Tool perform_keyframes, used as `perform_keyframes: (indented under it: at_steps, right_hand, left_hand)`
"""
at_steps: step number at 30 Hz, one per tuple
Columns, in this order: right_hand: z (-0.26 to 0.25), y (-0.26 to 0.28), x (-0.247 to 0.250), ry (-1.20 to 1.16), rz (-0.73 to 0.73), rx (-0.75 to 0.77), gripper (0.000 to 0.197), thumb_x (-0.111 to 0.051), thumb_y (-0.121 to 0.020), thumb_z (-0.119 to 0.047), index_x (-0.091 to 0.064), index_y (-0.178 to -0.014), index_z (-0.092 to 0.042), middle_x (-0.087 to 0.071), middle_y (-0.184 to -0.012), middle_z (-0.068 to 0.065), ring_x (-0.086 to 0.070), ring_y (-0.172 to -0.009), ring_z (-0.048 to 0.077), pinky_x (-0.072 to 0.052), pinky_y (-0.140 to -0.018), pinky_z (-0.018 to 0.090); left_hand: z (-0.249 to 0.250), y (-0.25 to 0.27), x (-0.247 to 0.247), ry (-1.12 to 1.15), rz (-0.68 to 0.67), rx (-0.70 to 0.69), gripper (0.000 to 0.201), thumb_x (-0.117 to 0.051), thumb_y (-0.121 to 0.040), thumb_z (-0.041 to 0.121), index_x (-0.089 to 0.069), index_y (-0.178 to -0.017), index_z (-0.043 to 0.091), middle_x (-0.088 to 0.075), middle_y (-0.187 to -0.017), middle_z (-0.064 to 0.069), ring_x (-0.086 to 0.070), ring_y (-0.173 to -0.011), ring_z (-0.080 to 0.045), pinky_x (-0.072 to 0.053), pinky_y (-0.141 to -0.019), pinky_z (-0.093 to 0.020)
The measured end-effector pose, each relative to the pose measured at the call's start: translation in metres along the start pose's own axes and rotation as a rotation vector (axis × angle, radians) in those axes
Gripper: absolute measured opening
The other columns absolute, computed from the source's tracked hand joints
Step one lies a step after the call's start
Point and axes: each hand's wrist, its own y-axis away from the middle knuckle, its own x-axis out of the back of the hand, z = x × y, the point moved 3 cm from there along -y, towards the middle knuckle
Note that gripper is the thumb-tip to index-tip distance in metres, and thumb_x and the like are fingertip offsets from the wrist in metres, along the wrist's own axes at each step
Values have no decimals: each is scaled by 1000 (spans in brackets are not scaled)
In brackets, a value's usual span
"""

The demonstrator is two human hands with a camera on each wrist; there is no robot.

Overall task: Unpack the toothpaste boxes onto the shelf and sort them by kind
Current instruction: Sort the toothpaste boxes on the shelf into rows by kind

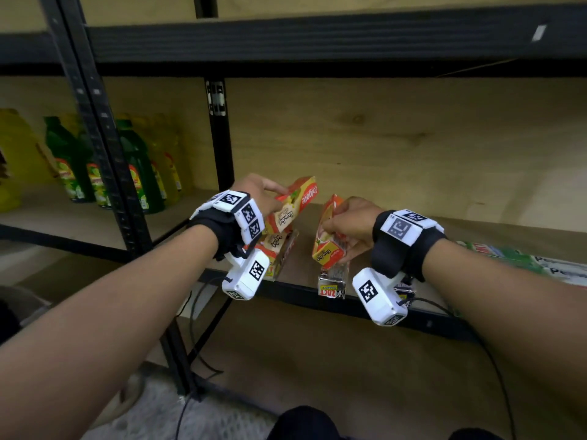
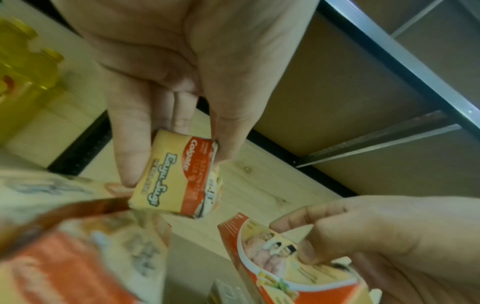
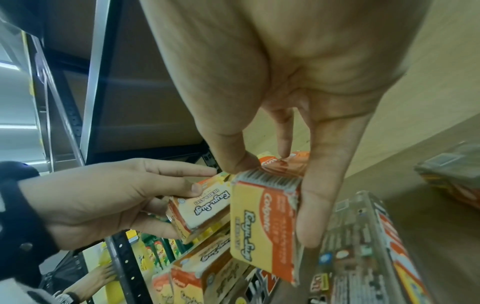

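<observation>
Toothpaste boxes (image 1: pixel 293 206) pinched in both hands (image 1: pixel 259 193), raised over shelf (image 1: pixel 476 231)

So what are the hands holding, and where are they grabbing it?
Each holds a toothpaste box by its long sides. The left hand grips one box; the right hand grips another box.

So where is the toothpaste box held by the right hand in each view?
Head: box in the right hand, centre, right of the left hand's box.
Left wrist: lower right.
Right wrist: centre, large.
Shared landmark: the left hand's box, beside it.
</observation>
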Motion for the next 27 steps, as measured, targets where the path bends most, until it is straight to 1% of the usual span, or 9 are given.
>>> perform_keyframes:
  at_steps: [2,6,11,15,18,22,24,25,27]
  right_hand:
    - [-5,0,-12,-9,-15,6,27,-75,-81,-17,-59,-100,-7,-69,-99,18,-73,-83,35,-59,-75,53]
    - [-8,-4,-34,21,-56,-3,25,-75,-82,-17,-61,-100,-8,-68,-98,15,-73,-84,33,-60,-75,51]
    - [-10,-14,-61,110,-102,11,22,-75,-81,-24,-62,-95,-13,-71,-98,13,-72,-86,30,-59,-80,47]
    - [-11,-19,-75,72,-108,25,9,-70,-86,-17,-62,-91,-17,-72,-95,12,-73,-85,29,-60,-80,45]
    - [-13,-21,-83,10,-121,23,7,-65,-91,-10,-59,-93,-14,-71,-98,16,-73,-83,33,-60,-75,49]
    - [-16,-23,-85,67,-108,109,20,-68,-90,-16,-55,-78,-25,-70,-99,11,-72,-89,31,-59,-82,47]
    - [-16,-28,-86,76,-103,113,7,-64,-92,-13,-62,-92,-20,-70,-106,12,-72,-88,31,-59,-80,47]
    - [-14,-33,-87,57,-108,90,19,-62,-92,-9,-62,-109,-19,-69,-111,12,-73,-86,32,-60,-76,48]
    - [-12,-38,-90,-6,-131,47,53,-60,-91,0,-50,-134,-31,-62,-121,8,-73,-83,34,-61,-68,47]
  left_hand:
    - [-15,0,15,-13,54,29,27,-75,-82,20,-75,-102,37,-75,-90,3,-67,-63,-16,-55,-50,-25]
    - [-52,5,39,-74,118,70,30,-74,-84,20,-73,-107,39,-73,-103,8,-70,-76,-13,-60,-62,-29]
    - [-92,15,55,-135,155,99,32,-70,-87,29,-68,-117,39,-73,-107,7,-71,-74,-12,-54,-55,-25]
    - [-116,15,54,-208,134,113,33,-68,-89,30,-66,-119,42,-73,-110,7,-70,-71,-13,-50,-53,-23]
    - [-134,13,43,-138,93,141,30,-70,-87,28,-70,-113,43,-74,-103,12,-70,-76,-9,-55,-61,-24]
    - [-146,8,25,2,78,148,25,-73,-85,29,-73,-107,41,-75,-98,15,-70,-82,-4,-57,-79,-27]
    - [-150,7,17,53,91,171,21,-71,-87,29,-75,-105,38,-75,-96,12,-70,-82,-7,-58,-80,-30]
    - [-151,6,14,79,89,181,20,-70,-88,27,-75,-105,36,-76,-95,10,-71,-81,-10,-59,-79,-32]
    - [-153,4,7,127,70,196,20,-65,-92,21,-75,-105,31,-76,-93,4,-72,-81,-17,-60,-76,-36]
